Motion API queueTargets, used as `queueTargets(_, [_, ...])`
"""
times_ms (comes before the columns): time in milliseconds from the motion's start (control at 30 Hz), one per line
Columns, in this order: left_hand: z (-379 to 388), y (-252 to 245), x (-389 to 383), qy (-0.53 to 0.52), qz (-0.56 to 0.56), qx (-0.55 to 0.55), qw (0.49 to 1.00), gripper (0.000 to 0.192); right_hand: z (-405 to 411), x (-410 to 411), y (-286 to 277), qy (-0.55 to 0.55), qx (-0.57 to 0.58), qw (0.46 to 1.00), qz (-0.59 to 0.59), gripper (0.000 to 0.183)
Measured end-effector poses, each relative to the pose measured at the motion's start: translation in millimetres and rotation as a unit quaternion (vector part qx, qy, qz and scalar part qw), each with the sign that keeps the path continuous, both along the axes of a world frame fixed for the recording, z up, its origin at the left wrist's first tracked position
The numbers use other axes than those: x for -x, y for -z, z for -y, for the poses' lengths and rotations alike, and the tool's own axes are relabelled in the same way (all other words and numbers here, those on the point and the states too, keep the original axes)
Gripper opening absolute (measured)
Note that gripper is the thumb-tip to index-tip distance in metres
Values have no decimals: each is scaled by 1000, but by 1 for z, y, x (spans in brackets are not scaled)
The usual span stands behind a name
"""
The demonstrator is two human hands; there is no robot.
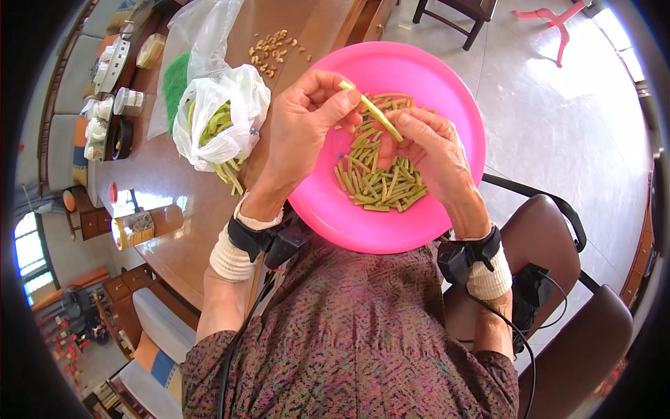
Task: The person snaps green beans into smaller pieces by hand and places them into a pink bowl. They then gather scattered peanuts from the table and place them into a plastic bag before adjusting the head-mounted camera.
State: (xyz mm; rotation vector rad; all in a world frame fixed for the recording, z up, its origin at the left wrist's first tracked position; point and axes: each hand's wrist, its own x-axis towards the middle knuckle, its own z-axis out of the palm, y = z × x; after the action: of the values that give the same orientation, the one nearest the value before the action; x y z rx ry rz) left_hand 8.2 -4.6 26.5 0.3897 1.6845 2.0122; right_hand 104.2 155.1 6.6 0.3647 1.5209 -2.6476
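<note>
Both of my hands are over a bright pink plastic basin (335, 209) resting at my lap. My left hand (319, 107) pinches one end of a pale green bean pod or stem piece (378, 114) between thumb and fingers. The fingertips of my right hand (426, 139) grip its lower end. Below them, many short green-brown cut pieces (382, 183) lie heaped in the basin. To the left, a white plastic bag (246, 94) on the wooden table holds more long green pieces (217, 125), some sticking out at its lower side.
Shelled peanuts or similar nuts (269, 50) lie scattered on the table (172, 183). Near the bag are a green cloth or pad (175, 84) and a clear plastic bag (201, 31). A jar (133, 230), cups (97, 128) and a tray stand farther left. Brown chairs (539, 241) are at my right.
</note>
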Motion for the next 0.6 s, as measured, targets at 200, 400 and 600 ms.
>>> queueTargets(200, [3, -2, -4, 18, -128, 113, 985, 15, -6, 3, -10, -26, -252, 967, 13, 18])
queueTargets(400, [-6, -40, 6, 84, -566, 285, 769, 23, -23, 9, -32, -54, -640, 744, -181, 13])
queueTargets(600, [-15, -37, 3, 177, -528, 283, 781, 21, -22, 12, -42, -62, -680, 688, -247, 10])
